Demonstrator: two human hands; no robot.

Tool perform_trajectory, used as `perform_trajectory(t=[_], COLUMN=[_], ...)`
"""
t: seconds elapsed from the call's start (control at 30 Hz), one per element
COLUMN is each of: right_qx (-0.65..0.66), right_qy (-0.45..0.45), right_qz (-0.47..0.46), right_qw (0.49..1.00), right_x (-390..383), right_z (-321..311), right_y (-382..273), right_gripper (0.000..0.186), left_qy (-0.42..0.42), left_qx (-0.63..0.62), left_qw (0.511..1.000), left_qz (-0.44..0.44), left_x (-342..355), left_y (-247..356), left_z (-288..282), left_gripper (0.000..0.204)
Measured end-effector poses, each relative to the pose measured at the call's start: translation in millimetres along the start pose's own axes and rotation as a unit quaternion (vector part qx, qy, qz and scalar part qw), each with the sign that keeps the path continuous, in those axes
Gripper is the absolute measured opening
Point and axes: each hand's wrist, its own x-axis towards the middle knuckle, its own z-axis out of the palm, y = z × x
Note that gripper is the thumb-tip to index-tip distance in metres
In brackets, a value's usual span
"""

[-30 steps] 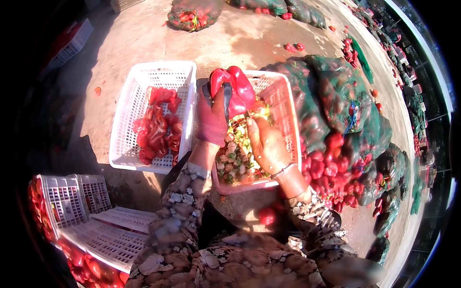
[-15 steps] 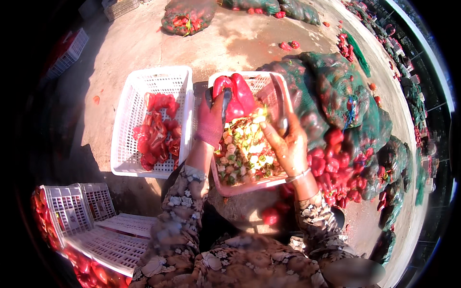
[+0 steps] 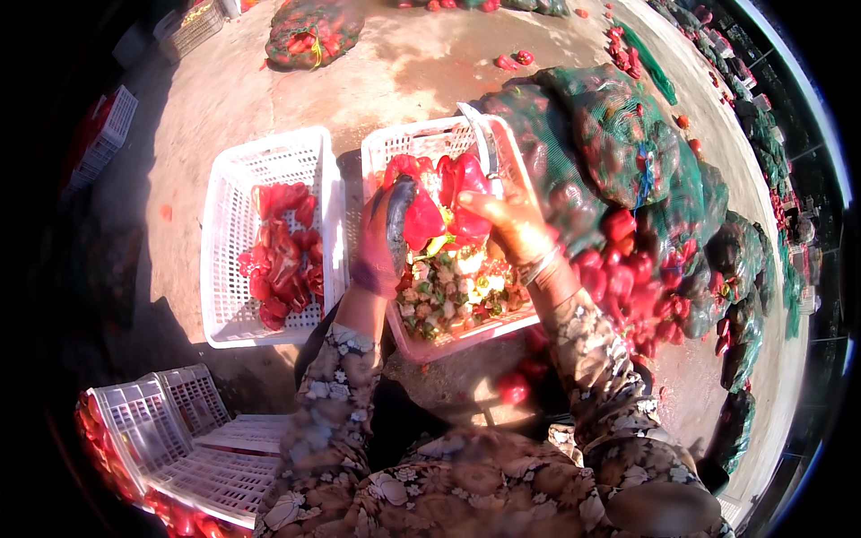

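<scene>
My left hand (image 3: pixel 378 247), in a pink glove with dark fingertips, is closed around a red bell pepper (image 3: pixel 420 215). The pepper is split open, its two parts spread side by side. Bare and wearing a bracelet, my right hand (image 3: pixel 523 229) grips a knife (image 3: pixel 482 134) whose curved blade points up and away. The right thumb presses on the right part of the pepper. Both hands are over a pinkish-white crate (image 3: pixel 421 350) holding many pale and green pepper cores (image 3: pixel 453 296). The knife's handle is mostly hidden by my fingers.
To the left, a white crate (image 3: pixel 215 269) holds red pepper pieces (image 3: pixel 287 255). Green mesh sacks (image 3: pixel 619 134) and loose red peppers (image 3: pixel 619 269) lie at the right. Tipped white crates (image 3: pixel 215 475) sit at lower left. Another mesh sack (image 3: pixel 314 31) stands farther off.
The knife blade has swung from beside the pepper to upright. My right hand has moved up and left onto the pepper, which now shows as two parted pieces.
</scene>
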Motion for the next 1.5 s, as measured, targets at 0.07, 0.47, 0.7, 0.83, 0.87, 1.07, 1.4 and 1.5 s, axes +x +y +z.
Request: perform_trajectory(t=[0.07, 0.47, 0.7, 0.83, 0.87, 1.07, 1.4, 1.5], right_qx=[0.051, -0.005, -0.047, 0.034, 0.045, 0.013, -0.152, -0.147], right_qy=[-0.015, 0.146, 0.155, 0.116, 0.103, 0.118, 0.004, -0.027], right_qz=[0.000, -0.048, -0.047, -0.044, -0.035, -0.028, 0.034, 0.039], right_qw=[0.999, 0.988, 0.986, 0.992, 0.993, 0.993, 0.988, 0.988], right_x=[-4, -19, -15, -9, -8, 3, 19, 28], right_z=[2, -4, -4, -7, -9, -18, -12, -11], right_y=[3, -14, -14, -10, -9, -7, -20, -6], right_gripper=[0.026, 0.024, 0.026, 0.033, 0.036, 0.037, 0.029, 0.024], left_qy=[-0.026, -0.038, -0.006, 0.031, 0.052, -0.042, -0.229, -0.248], left_qx=[-0.242, -0.225, 0.000, 0.020, 0.060, 0.357, 0.426, 0.311], left_qw=[0.970, 0.952, 0.992, 0.996, 0.996, 0.928, 0.874, 0.901], left_qz=[-0.001, -0.202, -0.123, -0.084, -0.035, 0.098, -0.046, -0.171], left_x=[-3, 17, 11, 7, 5, 15, 19, 24], left_y=[6, 34, 36, 31, 32, -1, 60, 51], left_z=[1, 14, 31, 29, 30, 4, 22, 25], left_gripper=[0.052, 0.050, 0.031, 0.028, 0.026, 0.037, 0.073, 0.067])
